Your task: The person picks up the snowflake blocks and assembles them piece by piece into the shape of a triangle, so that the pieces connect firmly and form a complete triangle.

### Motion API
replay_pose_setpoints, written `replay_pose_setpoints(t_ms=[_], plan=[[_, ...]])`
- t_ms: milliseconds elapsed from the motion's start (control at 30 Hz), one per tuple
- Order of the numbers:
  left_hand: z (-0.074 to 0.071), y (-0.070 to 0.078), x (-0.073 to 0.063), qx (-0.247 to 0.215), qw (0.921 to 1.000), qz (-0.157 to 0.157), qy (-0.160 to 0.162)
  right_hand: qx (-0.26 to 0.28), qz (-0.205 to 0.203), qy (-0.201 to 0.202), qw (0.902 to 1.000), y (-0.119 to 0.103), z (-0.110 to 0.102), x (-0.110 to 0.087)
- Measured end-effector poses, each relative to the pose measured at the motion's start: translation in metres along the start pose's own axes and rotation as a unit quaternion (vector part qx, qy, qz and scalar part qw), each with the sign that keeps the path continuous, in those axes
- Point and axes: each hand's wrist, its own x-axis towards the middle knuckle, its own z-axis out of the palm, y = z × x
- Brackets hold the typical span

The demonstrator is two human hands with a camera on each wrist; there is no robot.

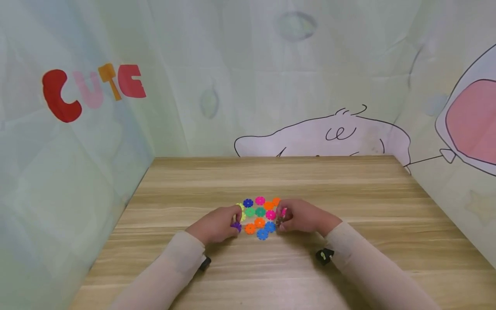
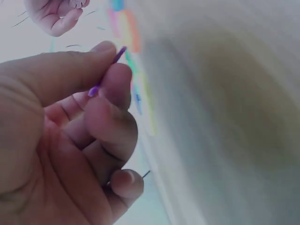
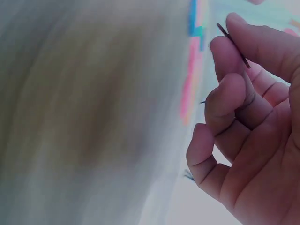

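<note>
Between thumb and fingertips my left hand pinches a purple snowflake disc, which shows edge-on in the left wrist view. My right hand likewise pinches a dark brown snowflake disc, mostly covered by fingers in the head view. Both hands are at the sides of a loose group of flat notched discs on the table. Among these are a dark blue disc, a teal disc, a light blue disc and an orange disc. Yellow discs lie partly hidden beside the left fingers.
The discs lie on a wood-grain table. Around its back and sides hangs a pale printed cloth with cartoon shapes and letters. Each sleeve carries a small black device near the wrist.
</note>
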Motion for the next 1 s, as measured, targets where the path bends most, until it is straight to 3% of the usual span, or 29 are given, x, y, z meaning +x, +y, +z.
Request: replay_pose_setpoints(t_ms=[100, 200, 433, 533, 733, 1000], plan=[[-0.004, 0.004, -0.004, -0.061, 0.9976, 0.012, 0.030, 0.040, -0.021, 0.018, 0.9988, -0.007, -0.002, -0.004], [-0.012, 0.011, -0.009, -0.129, 0.9889, 0.039, 0.063, 0.074, -0.047, 0.038, 0.9954, -0.017, -0.005, -0.007], [-0.025, 0.032, -0.019, -0.249, 0.9534, 0.122, 0.119, 0.165, -0.098, 0.062, 0.9794, -0.044, -0.020, -0.016], [-0.027, 0.040, -0.022, -0.282, 0.9372, 0.140, 0.150, 0.185, -0.108, 0.081, 0.9735, -0.056, -0.025, -0.020], [-0.025, 0.053, -0.026, -0.309, 0.9106, 0.180, 0.207, 0.199, -0.125, 0.126, 0.9638, -0.071, -0.027, -0.025], [-0.015, 0.057, -0.031, -0.294, 0.8920, 0.230, 0.255, 0.241, -0.132, 0.138, 0.9516, -0.078, -0.020, -0.030]])
